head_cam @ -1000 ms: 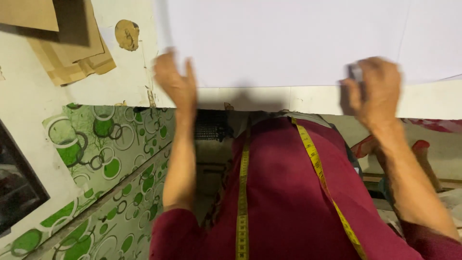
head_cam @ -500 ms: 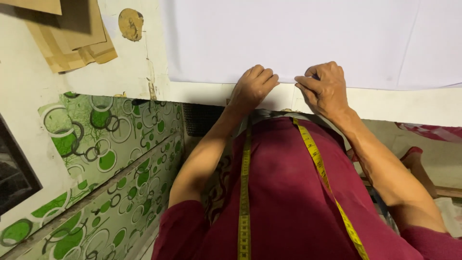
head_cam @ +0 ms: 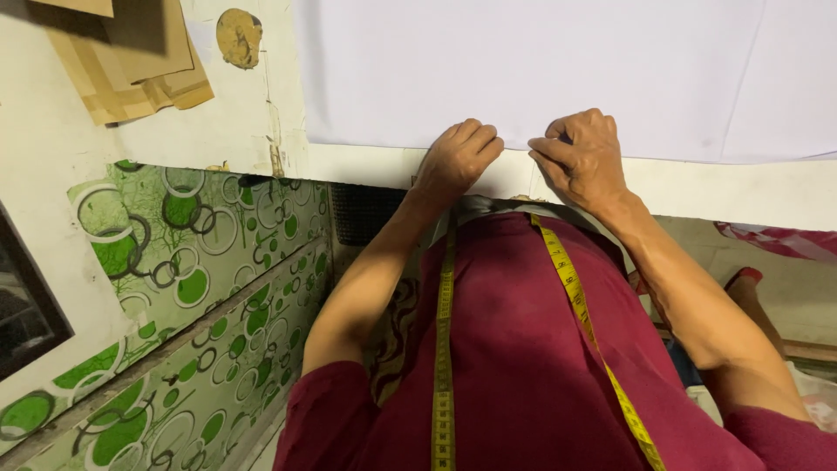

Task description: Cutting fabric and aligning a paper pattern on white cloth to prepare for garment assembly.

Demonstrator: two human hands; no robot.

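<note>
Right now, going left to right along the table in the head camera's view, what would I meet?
Brown cardboard pieces → round tan patch → left hand on the white cloth's near edge → right hand pinching that edge.

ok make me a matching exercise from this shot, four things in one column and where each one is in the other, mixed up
Things:
1. white fabric
2. yellow measuring tape
3. brown paper pieces
4. left hand

Places:
A. hung round the neck, down the maroon shirt
B. top left corner of the table
C. spread flat across the tabletop
D. at the fabric's near edge, beside the right hand

Pairs: 1-C, 2-A, 3-B, 4-D
</note>
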